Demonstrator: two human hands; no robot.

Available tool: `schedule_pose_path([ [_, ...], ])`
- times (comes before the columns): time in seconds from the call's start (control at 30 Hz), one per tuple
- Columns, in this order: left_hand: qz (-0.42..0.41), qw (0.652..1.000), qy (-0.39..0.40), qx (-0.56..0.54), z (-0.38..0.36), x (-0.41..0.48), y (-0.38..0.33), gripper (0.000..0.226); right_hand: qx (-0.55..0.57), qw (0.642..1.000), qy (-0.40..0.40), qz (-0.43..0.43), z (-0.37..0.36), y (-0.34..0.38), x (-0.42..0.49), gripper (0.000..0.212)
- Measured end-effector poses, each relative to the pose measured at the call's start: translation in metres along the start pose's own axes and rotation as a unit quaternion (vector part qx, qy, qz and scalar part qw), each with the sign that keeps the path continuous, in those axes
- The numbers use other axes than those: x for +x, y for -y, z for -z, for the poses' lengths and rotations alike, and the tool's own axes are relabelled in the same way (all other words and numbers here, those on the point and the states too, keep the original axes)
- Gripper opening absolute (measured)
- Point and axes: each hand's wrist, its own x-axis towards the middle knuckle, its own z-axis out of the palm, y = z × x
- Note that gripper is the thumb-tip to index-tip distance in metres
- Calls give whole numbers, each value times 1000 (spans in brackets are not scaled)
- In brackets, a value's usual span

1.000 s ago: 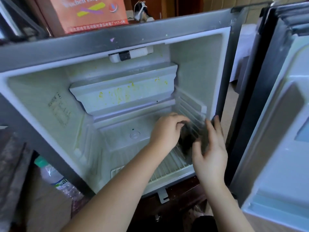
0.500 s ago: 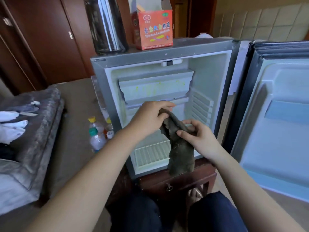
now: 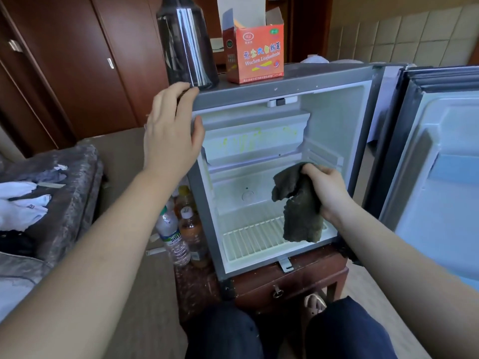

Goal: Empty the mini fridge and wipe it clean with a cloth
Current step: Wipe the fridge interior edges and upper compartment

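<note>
**Head view: fridge braced, cloth ready**

The fridge (image 3: 285, 79) stands open with bare shelves, and bottles (image 3: 178, 229) sit on the floor at its left. The left hand (image 3: 171, 130) lies on its top left corner, fingers loosely spread. The right hand (image 3: 328, 195) clutches the cloth (image 3: 298, 203), which hangs before its lower right opening. The person would do best to bunch the cloth into a pad, steady the fridge, and scrub the yellow stains (image 3: 246, 143) on its upper compartment first, working downward.

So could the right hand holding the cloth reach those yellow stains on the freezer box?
Probably yes: the door stands wide open and the right hand holds the cloth just below the freezer box, nothing visible between them.
</note>
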Motion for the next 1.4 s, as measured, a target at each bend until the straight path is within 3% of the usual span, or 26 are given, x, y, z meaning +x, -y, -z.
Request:
schedule_pose_path([
  [0.17,-11,997,-73,-10,-20,-3,5,37,69,988,-79,-109,-5,14,41,13],
  [0.27,8,995,-97,-26,-28,0,5,37,96,985,-54,-134,-15,28,67,12],
  [0.4,26,993,-109,-27,-32,-1,1,38,92,990,-87,-68,-28,43,92,34],
  [0.5,14,994,-110,-21,-34,-2,1,42,-20,988,-130,80,-34,53,110,37],
  [0.57,10,994,-108,-13,-35,-3,2,44,-160,949,-148,227,-35,57,127,50],
  [0.63,7,994,-107,-8,-36,-3,2,45,-310,889,-123,315,-33,60,144,63],
  [0.77,2,993,-114,-8,-38,-2,2,47,-566,782,-33,260,-25,58,184,75],
  [0.87,3,993,-117,-9,-37,-3,1,47,-657,718,13,229,-26,55,197,80],
  [1.1,8,994,-111,-7,-34,-1,-1,49,-618,747,29,245,-33,70,201,63],
  [1.3,4,991,-132,-12,-38,-1,-1,51,-641,714,26,282,-63,67,187,52],
  [1.4,10,992,-123,-9,-36,-2,-2,51,-621,720,47,307,-84,61,180,52],
])
